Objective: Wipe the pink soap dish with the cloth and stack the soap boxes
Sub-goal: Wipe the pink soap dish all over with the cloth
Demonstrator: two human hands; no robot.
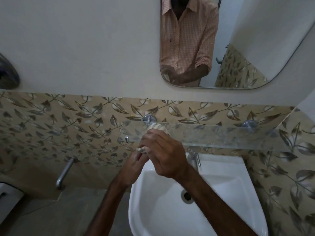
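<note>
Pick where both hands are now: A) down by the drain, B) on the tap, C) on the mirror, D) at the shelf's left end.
D: the left hand and right hand meet in front of the left end of the shelf, up-frame of the drain.

White basin [226, 166] under a glass shelf [230, 137], mirror [247, 40] above leaf-patterned tiles [51, 125].

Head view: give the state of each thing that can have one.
right hand: curled over a small patterned object.
left hand: holds that object from below.
patterned object: held between both hands, mostly hidden.
tap: no water flowing.
sink: drain unplugged, no standing water.
</note>
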